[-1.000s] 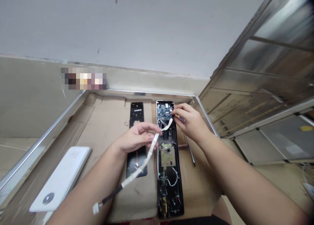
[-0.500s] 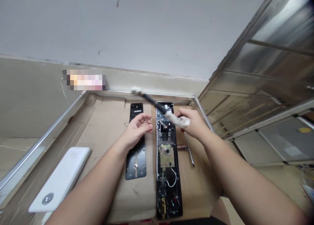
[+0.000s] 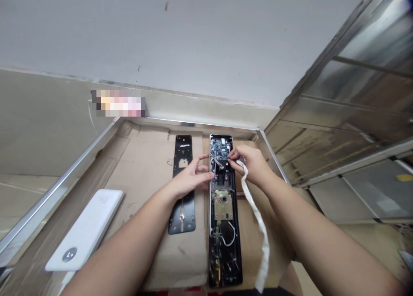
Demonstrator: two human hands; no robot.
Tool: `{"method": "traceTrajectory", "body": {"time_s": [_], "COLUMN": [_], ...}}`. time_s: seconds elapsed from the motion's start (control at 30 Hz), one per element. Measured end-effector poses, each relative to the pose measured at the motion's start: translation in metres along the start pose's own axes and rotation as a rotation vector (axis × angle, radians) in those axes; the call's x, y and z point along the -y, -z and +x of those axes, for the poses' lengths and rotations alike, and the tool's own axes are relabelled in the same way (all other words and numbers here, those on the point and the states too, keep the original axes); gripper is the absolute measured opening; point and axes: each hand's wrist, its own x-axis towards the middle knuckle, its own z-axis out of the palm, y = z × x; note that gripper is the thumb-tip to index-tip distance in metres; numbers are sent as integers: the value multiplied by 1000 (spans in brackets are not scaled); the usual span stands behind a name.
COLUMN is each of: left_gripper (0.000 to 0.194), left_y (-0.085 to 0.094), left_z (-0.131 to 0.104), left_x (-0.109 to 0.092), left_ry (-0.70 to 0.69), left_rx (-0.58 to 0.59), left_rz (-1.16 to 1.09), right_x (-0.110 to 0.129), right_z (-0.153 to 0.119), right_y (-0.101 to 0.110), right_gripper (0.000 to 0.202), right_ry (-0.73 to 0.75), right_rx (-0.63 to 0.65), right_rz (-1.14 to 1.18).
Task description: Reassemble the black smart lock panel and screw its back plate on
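A long black housing (image 3: pixel 238 235) lies open, with a blue circuit board (image 3: pixel 220 146) at its far end and a square metal mechanism (image 3: pixel 223 208) midway along. My left hand (image 3: pixel 195 174) rests at the housing's left edge, fingers apart and thumb touching the rim. My right hand (image 3: pixel 247 160) is closed at the board's right side, its fingertips pinched together. From it a long white strip (image 3: pixel 256 214) hangs toward me. Anything small between the fingertips is too hard to make out. Left of the housing lies a black perforated plate (image 3: pixel 185 212), partly behind my left hand.
A white power bank (image 3: pixel 88 227) with a cable lies at the left on brown cardboard (image 3: pixel 135 171). Metal rails (image 3: pixel 77 169) border the work surface. A short reddish rod (image 3: pixel 240 195) sticks out right of the housing. A blurred-out object (image 3: pixel 121 103) stands at the back left.
My left hand has moved right to the housing's edge. My right hand has shifted to the board's side. The white strip, earlier swung up over the housing with a dark length, now hangs down.
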Motion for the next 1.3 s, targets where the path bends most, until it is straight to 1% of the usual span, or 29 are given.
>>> {"method": "traceTrajectory", "body": {"time_s": [0.23,0.43,0.53,0.73,0.9,1.03,1.13,1.3], "left_gripper": [77,91,93,90,92,92,92,92], "left_y": [0,-2,-4,-6,-4,-3,-2,-3], "left_z": [0,0,0,0,0,1,2,2], "left_x": [3,9,12,13,13,14,15,15], "left_ry": [16,8,13,-3,-5,14,16,1], "left_rx": [89,181,223,235,243,239,247,239], "left_rz": [-15,-35,-47,-61,-54,-33,-36,-35], "right_x": [-3,-6,-5,-2,0,2,5,11], "right_z": [-1,-1,-1,0,0,2,2,1], "right_y": [2,4,4,2,3,8,10,6], "right_gripper": [19,19,21,21,20,17,18,15], "right_ry": [-36,-44,-11,69,115,83,59,35], "right_rx": [-23,-3,-8,6,24,86,100,120], "right_rz": [37,28,-17,-99,-125,-96,-81,-178]}}
